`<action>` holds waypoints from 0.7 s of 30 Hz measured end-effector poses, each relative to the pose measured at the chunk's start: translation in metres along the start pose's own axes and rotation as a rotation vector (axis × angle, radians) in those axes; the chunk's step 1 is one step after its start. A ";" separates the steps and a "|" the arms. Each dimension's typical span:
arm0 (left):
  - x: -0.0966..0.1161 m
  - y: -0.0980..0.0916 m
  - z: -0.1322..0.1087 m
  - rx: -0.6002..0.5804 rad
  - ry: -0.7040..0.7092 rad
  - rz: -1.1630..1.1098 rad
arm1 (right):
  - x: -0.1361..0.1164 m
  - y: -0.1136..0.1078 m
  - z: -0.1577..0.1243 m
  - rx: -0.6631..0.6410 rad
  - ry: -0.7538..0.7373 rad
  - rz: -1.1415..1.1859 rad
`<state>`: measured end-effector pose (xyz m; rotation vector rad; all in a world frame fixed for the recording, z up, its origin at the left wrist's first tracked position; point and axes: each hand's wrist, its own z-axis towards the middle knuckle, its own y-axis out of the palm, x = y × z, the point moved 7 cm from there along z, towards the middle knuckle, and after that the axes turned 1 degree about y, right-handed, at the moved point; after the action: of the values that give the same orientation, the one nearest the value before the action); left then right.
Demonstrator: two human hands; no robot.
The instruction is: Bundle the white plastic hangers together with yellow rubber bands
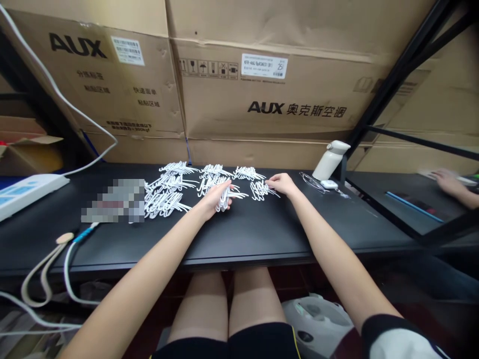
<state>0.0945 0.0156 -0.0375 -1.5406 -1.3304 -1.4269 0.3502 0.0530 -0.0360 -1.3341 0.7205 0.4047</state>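
White bundles (pixel 162 203); carton (pixel 35 154), contents (pixel 3 143) perhaps red

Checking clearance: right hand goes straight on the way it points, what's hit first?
Right hand would first meet the small pile of white strands just to its left; it may already touch their ends, depth is unclear.

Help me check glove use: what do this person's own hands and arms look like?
The left hand and right hand are gloveless, with no watch visible. The left forearm and right forearm are uncovered. A short right sleeve shows, whitish with a black cuff; no left sleeve is in view.
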 end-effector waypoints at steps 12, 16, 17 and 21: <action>0.001 0.001 -0.001 -0.002 0.003 -0.006 | -0.002 0.003 -0.006 -0.120 0.026 0.122; 0.001 0.001 -0.002 -0.008 0.003 -0.006 | -0.007 0.000 -0.011 -0.137 0.032 0.213; 0.001 0.002 -0.002 -0.012 0.003 -0.009 | -0.007 0.000 -0.012 -0.138 0.037 0.242; 0.000 0.001 -0.001 -0.020 0.003 -0.017 | -0.007 -0.003 -0.011 -0.120 0.033 0.250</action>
<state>0.0956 0.0146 -0.0369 -1.5427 -1.3343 -1.4562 0.3444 0.0429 -0.0302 -1.3699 0.9058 0.6351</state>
